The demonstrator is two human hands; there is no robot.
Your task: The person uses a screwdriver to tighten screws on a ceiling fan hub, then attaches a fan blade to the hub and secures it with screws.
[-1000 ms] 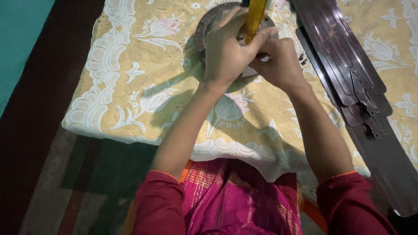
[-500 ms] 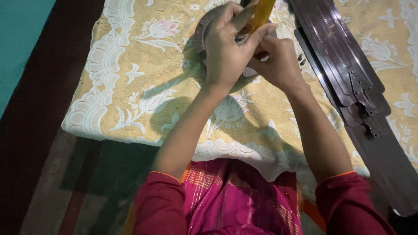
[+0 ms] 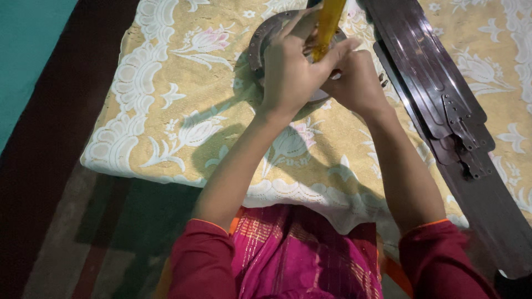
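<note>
Two stacked dark metal fan blades (image 3: 443, 105) lie just right of the hands, the largest things on the yellow flowered cloth (image 3: 183, 127), their bracket ends pointing toward the person. Under both hands sits the round metal fan housing (image 3: 260, 41), only its left rim showing past the knuckles. The left hand (image 3: 293, 72) is clenched around the yellow-handled screwdriver (image 3: 327, 25), which stands nearly upright over the housing, handle rising away from the wrist. The right hand (image 3: 357, 83) is closed just beside it, pressed to the housing; what its fingers pinch is hidden. A few small screws (image 3: 382, 77) lie between that hand and the blades. By the look of it a fastener on the housing is being turned; the next move calls for a steady, square tip and a braced housing.
</note>
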